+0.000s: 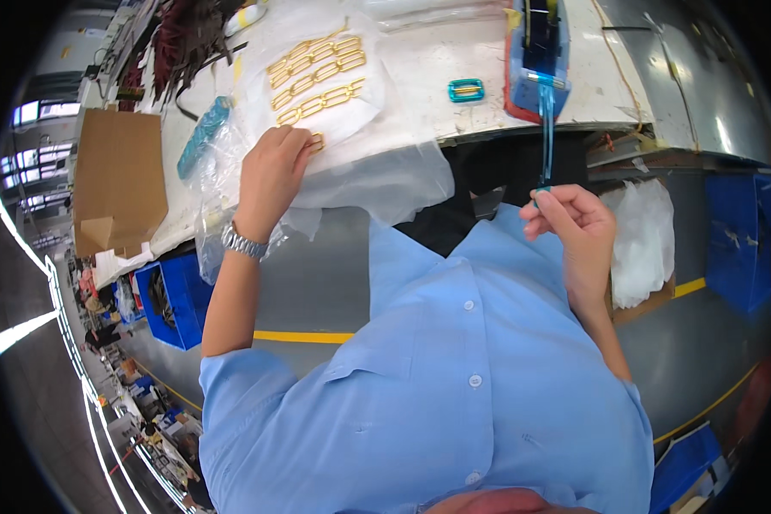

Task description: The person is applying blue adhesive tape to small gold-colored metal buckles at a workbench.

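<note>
My left hand (276, 163) reaches over the white sheet (351, 118), its fingers pinched at a gold buckle (318, 142) that shows beside the fingertips. Beyond it, several more gold rectangular buckles (317, 75) lie in rows on the sheet. My right hand (576, 218) pinches the lower end of a clear blue tape strip (547, 128). The tape runs down from a blue and red tape dispenser (522, 90) at the table's edge. A small teal bit shows at those fingertips. Left of the dispenser lies one buckle covered in teal film (466, 91).
Thin clear plastic (385, 182) hangs over the table edge beside a teal bundle (204, 137). A brown cardboard piece (116, 176) stands at the left. Below are a blue bin (193, 291) and, at right, a box with white bags (644, 244).
</note>
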